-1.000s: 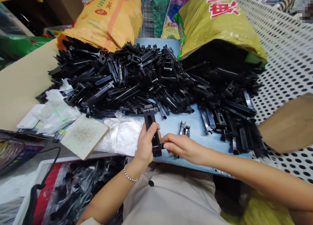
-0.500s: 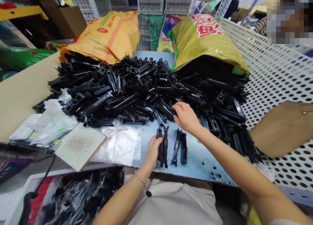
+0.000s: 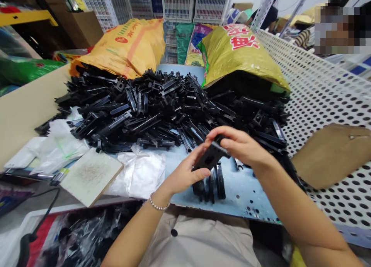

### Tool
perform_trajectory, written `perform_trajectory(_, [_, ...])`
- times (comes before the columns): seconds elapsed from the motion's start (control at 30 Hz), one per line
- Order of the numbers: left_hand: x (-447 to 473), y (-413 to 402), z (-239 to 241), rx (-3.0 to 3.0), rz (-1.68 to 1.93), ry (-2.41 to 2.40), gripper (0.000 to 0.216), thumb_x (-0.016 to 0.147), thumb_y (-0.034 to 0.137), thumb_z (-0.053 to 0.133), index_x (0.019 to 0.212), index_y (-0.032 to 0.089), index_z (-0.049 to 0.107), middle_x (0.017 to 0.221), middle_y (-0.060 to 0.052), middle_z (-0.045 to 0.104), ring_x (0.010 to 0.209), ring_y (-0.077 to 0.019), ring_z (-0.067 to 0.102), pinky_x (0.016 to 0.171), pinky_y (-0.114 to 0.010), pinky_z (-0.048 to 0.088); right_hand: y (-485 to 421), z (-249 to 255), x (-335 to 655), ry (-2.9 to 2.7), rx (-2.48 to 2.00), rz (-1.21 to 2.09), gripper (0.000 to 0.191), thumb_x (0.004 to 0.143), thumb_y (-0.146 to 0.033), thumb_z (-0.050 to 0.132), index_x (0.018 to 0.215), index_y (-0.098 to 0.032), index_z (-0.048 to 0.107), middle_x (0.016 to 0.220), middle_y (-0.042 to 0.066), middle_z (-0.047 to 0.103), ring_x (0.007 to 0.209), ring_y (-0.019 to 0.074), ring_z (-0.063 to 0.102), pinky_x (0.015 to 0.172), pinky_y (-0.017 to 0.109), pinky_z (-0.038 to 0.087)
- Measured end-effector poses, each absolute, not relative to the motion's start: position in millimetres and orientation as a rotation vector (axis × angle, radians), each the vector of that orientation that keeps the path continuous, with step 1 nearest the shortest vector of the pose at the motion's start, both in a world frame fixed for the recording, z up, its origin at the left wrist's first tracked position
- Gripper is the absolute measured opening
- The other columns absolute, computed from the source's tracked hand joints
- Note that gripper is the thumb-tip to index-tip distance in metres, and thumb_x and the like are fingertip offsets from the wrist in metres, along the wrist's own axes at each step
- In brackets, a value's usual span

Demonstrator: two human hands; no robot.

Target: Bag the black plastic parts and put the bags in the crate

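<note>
Black plastic part [image 3: 210, 155]: one | left hand [image 3: 184, 175] grip: grasping it | right hand [image 3: 242, 143] grip: grasping it

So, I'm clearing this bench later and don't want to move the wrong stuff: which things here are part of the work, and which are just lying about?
Part of the work: left hand; right hand; black plastic part they hold; black parts just below it; heap of black parts.

Lying about: white plastic bag; dusty square board; brown cardboard sheet.
</note>
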State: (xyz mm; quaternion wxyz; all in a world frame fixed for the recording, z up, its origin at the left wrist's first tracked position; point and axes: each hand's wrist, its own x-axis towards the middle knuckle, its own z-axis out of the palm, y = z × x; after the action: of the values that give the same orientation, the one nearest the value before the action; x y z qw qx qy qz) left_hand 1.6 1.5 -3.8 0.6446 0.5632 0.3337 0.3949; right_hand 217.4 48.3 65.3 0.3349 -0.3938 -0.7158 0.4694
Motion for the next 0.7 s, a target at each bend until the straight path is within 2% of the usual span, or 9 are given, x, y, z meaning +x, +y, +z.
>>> perform_trajectory(0.03, [2.7,0.9,1.4,1.163,0.824,0.670,0.060,0.076,0.050,0.072,0.125,0.020,0.057,0.111,-0.011,0.064,0.090,-0.0242,0.065,0.076,-0.034,0.052,42.7,60.6,209.8,-1.831,-1.026,1.217,0.046,0.092,-0.058,0.046,0.118,-0.021,0.057,0.110,0.009,0.065,0.100,0.0228,0.062,0.082,0.037,0.052])
perform_trajectory(0.1, [4.8,-1.8,3.8,0.951,0.788,0.652,0.051,0.076,0.049,0.072,0.114,0.018,0.060,0.084,-0.005,0.064,0.062,-0.0154,0.060,0.056,-0.026,0.047,34.9,46.9,198.8,-1.800,-1.113,0.979,0.045,0.096,-0.056,0.038,0.119,-0.021,0.055,0.114,0.010,0.061,0.103,0.0220,0.059,0.083,0.037,0.050])
perform_trajectory(0.17, [5.3,-5.4,0.5,0.820,0.860,0.743,0.043,0.073,0.045,0.074,0.102,0.017,0.060,0.071,0.000,0.060,0.051,-0.0106,0.054,0.049,-0.021,0.041,30.0,33.9,193.5,-1.877,-1.190,0.653,0.041,0.097,-0.054,0.038,0.110,-0.020,0.057,0.107,0.010,0.059,0.097,0.0210,0.056,0.082,0.036,0.048])
perform_trajectory(0.3, [4.9,-12.3,-4.0,0.716,0.874,0.786,0.038,0.070,0.044,0.074,0.090,0.017,0.057,0.066,0.001,0.058,0.046,-0.0094,0.053,0.045,-0.020,0.039,28.0,19.2,188.4,-2.125,-1.156,0.296,0.032,0.097,-0.047,0.041,0.091,-0.020,0.057,0.086,0.008,0.058,0.082,0.0206,0.052,0.074,0.035,0.045])
perform_trajectory(0.37, [6.4,-14.8,-3.9,0.705,0.871,0.799,0.038,0.070,0.045,0.075,0.089,0.017,0.057,0.064,0.001,0.058,0.045,-0.0098,0.053,0.044,-0.020,0.038,31.5,14.4,185.2,-2.099,-1.161,0.300,0.032,0.098,-0.045,0.039,0.086,-0.021,0.055,0.079,0.006,0.057,0.076,0.0195,0.052,0.072,0.033,0.045])
perform_trajectory(0.43, [7.8,-15.5,-4.1,0.701,0.902,0.827,0.038,0.069,0.045,0.075,0.086,0.016,0.057,0.064,0.002,0.058,0.045,-0.0096,0.053,0.045,-0.020,0.038,34.9,9.3,181.7,-2.008,-1.236,0.476,0.034,0.099,-0.046,0.035,0.084,-0.022,0.053,0.073,0.003,0.056,0.068,0.0168,0.052,0.066,0.030,0.044])
perform_trajectory(0.5, [6.6,-13.3,-5.2,0.665,0.976,0.867,0.039,0.070,0.046,0.074,0.087,0.016,0.058,0.065,0.002,0.059,0.047,-0.0090,0.053,0.047,-0.020,0.040,33.6,4.3,177.7,-1.929,-1.297,0.661,0.035,0.101,-0.046,0.031,0.086,-0.022,0.051,0.071,0.001,0.055,0.065,0.0148,0.053,0.063,0.028,0.044])
perform_trajectory(0.57, [1.9,-8.4,-6.5,0.602,1.072,0.908,0.042,0.072,0.048,0.073,0.094,0.015,0.061,0.066,0.001,0.059,0.050,-0.0085,0.052,0.050,-0.020,0.041,26.2,0.0,172.4,-1.992,-1.247,0.692,0.035,0.101,-0.046,0.030,0.088,-0.022,0.051,0.075,0.001,0.057,0.067,0.0148,0.054,0.064,0.028,0.044])
perform_trajectory(0.7, [-9.1,2.1,-6.6,0.504,1.178,0.916,0.048,0.074,0.051,0.071,0.102,0.013,0.062,0.066,0.001,0.059,0.054,-0.0082,0.052,0.054,-0.019,0.042,5.3,-7.0,158.2,-2.400,-0.882,0.324,0.033,0.099,-0.045,0.038,0.095,-0.018,0.056,0.083,0.006,0.060,0.072,0.0186,0.051,0.065,0.032,0.041])
